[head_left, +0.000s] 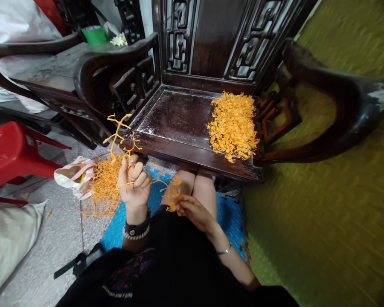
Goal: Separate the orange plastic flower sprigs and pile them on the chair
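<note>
- Nearest, below both hands, a black shirt (185, 264) bears small print at lower left that seems to start "HAVE A"; the rest is hard to read.
- The left hand (135, 183) is a raised, curled fist around thin orange stems; its wrist wears a black band and 1 string of pale beads.
- From its top, the upper sprig (116, 136) points up and away, long axis near upright, its branches forking sideways; the gripped part is hidden by the fingers.
- The right hand (193, 209), lower and to the right, has thumb and fingertips pinched narrow on the lower sprig (168, 189).
- This sprig spans the gap between the 2 hands, its stem running roughly sideways, its branches drooping; where it ends behind the fingers is unclear.
- Left of the left fist lies a tangled orange pile (104, 187), partly covered by that hand.
- Beyond the hands, to the right, an orange heap (233, 128) sits on a carved dark chair (179, 113), whose back is cut off at the top.
</note>
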`<state>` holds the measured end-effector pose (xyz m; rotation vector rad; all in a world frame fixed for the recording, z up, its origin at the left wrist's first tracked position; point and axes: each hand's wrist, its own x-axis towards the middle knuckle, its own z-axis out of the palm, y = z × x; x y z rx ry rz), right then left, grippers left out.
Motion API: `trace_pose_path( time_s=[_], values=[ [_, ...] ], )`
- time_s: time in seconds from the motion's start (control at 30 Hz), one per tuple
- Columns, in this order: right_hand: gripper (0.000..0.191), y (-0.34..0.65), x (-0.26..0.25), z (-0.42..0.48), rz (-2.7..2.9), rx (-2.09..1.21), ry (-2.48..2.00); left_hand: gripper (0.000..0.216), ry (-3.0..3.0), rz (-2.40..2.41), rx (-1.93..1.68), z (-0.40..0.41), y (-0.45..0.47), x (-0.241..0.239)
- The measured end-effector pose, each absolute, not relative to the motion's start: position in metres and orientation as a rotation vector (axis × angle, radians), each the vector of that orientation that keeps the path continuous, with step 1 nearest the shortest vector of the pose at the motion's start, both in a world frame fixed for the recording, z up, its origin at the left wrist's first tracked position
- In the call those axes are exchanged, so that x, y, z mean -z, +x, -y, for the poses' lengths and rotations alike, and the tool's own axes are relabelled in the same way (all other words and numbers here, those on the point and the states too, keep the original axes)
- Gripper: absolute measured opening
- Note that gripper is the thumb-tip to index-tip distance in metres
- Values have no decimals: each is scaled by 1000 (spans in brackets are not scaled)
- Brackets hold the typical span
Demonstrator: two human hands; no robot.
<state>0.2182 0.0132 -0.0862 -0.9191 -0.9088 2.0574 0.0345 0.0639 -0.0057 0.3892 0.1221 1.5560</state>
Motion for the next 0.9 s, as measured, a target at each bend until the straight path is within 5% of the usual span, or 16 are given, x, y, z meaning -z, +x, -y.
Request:
trace_pose_path(
  time_s=[0.17,0.33,0.63,0.9],
  values=[
    [59,209,62,-8,803,-2213,-754,38,422,-204,-1574,-60,38,3],
    [44,206,61,-6,964,-2104,-786,34,448,-264,-1583,-57,39,2],
    [44,235,48,12,1615,-1785,-634,41,540,-316,-2016,-42,11,-9],
    [46,228,39,19,1642,-1484,-515,52,570,-331,-2112,-36,28,-20]
  ],
)
